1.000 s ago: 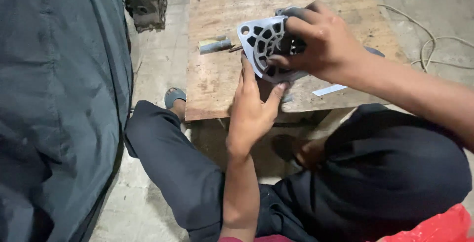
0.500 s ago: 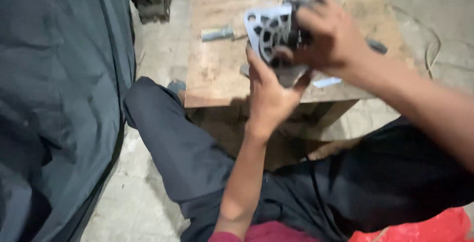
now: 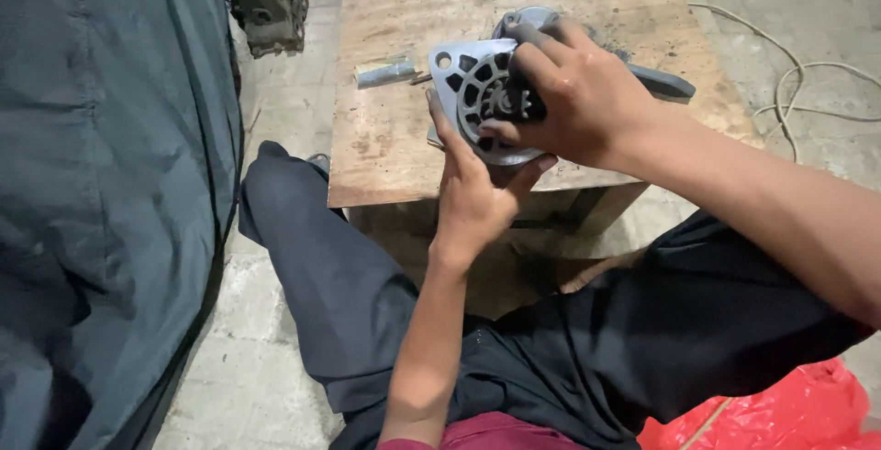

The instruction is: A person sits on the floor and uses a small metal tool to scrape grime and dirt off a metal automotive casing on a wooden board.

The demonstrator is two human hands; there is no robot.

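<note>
Gripping a slotted metal housing over the table, left hand supports underneath; right hand clasps its top.

The person is wearing loose black trousers and a dark red top. Both forearms are showing bare, with no sleeves, gloves, rings or watch covering them.

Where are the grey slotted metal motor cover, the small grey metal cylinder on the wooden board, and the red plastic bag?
grey slotted metal motor cover point(image 3: 462, 83), head view, its slotted left face.
small grey metal cylinder point(image 3: 385, 72), head view, mid-body.
red plastic bag point(image 3: 780, 413), head view, its crumpled middle.
</note>
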